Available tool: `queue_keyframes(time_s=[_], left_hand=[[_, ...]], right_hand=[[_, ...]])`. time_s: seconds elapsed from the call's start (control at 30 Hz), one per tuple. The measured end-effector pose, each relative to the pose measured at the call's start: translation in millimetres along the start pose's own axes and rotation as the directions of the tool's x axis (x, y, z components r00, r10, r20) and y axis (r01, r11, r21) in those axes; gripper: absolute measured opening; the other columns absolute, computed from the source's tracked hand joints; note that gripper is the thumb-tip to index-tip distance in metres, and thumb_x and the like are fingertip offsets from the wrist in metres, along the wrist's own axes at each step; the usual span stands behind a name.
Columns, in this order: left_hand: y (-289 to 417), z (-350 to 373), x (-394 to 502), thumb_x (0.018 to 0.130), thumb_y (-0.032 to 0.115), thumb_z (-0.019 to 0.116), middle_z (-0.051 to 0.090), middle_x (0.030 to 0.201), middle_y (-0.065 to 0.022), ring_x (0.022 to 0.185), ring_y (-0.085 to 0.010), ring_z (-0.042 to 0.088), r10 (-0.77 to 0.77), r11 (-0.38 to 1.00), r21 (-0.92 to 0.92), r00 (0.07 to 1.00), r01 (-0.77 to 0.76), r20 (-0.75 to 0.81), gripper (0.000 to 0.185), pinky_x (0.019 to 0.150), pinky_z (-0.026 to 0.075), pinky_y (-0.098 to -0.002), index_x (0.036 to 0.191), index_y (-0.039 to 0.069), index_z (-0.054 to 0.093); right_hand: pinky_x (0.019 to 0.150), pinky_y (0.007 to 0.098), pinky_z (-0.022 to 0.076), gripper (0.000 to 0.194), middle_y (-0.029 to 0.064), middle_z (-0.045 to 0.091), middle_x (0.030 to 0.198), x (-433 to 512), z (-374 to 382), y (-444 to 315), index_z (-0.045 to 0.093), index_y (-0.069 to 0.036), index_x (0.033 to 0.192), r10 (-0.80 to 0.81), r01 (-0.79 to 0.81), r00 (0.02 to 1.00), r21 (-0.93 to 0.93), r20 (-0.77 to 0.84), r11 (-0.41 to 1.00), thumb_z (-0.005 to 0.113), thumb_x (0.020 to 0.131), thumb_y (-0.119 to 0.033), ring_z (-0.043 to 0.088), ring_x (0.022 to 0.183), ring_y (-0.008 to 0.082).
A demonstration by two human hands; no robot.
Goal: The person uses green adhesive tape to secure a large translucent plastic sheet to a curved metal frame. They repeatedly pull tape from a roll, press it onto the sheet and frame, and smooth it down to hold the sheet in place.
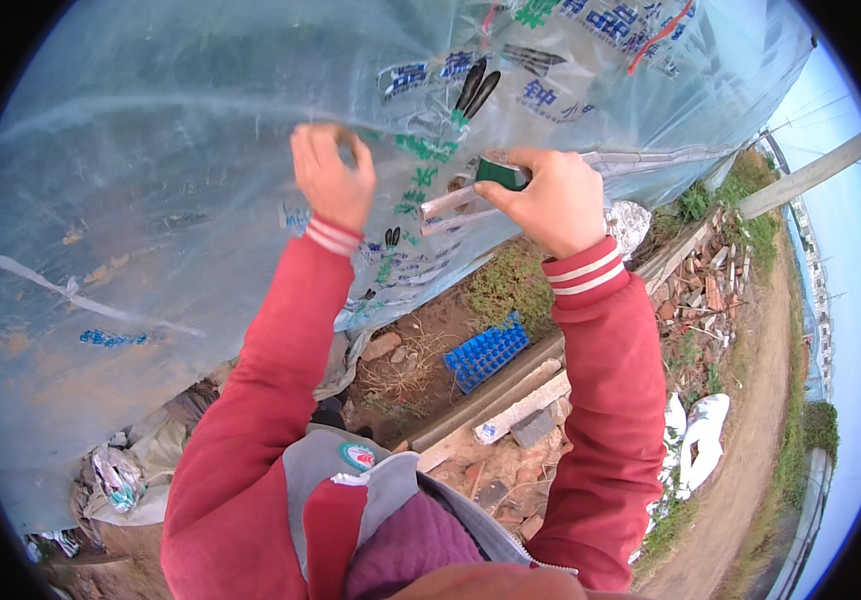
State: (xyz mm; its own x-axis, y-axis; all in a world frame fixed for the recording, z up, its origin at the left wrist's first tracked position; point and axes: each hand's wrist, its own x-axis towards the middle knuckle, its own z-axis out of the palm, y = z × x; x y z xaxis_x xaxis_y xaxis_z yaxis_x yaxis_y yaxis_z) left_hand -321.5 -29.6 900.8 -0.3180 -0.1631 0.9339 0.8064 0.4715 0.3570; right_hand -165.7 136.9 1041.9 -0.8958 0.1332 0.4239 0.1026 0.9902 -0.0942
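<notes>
Before me hangs a large translucent plastic sheet (137,187), with printed plastic film (550,82) at its upper middle. My left hand (334,176) is raised in front of the sheet, blurred, fingers curled and the thumb apart from them; I see nothing in it. To its right, my right hand (550,195) grips a small dark green object (501,174) between thumb and fingers. The object's exact kind is not clear. Just below and left of it, pale strips (449,202) stick out against the sheet; whether the right hand holds them too cannot be told.
A blue plastic tray (487,352) lies on soil below the sheet. Concrete beams (524,409), bricks and rubble (708,281) lie to the right, with white sacks (703,442) beside a dirt path (745,420). A pole (809,176) slants at the upper right. Crumpled plastic (116,476) lies lower left.
</notes>
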Motion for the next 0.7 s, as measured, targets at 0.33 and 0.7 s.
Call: queue_keyframes(time_s=[0.33,0.7], left_hand=[[-13,44,48,0.092,0.052,0.062,0.016,0.171,-0.0044,0.158,-0.0217,0.014,0.634,0.667,-0.349,0.254,-0.658,0.730,0.091,0.130,0.013,-0.0415,0.163,0.013,0.020],[-32,71,37,0.096,0.062,0.048,0.010,0.173,-0.0059,0.159,-0.0220,0.008,0.604,0.528,-0.134,0.259,-0.839,0.754,0.090,0.131,0.005,-0.0423,0.164,0.012,0.019]], right_hand=[[0.061,0.0398,0.0524,0.043,0.0137,0.069,0.067,2,-8,10,0.080,-0.008,0.095,0.136,-0.147,0.987,0.143,0.086,0.979,0.084,0.076,-0.046,0.067,0.061,0.0313],[0.077,0.0352,0.0547,0.038,0.0090,0.077,0.091,20,-9,22,0.076,-0.001,0.109,-0.175,-0.248,0.878,0.736,0.446,0.630,0.085,0.083,-0.027,0.068,0.083,0.0134]])
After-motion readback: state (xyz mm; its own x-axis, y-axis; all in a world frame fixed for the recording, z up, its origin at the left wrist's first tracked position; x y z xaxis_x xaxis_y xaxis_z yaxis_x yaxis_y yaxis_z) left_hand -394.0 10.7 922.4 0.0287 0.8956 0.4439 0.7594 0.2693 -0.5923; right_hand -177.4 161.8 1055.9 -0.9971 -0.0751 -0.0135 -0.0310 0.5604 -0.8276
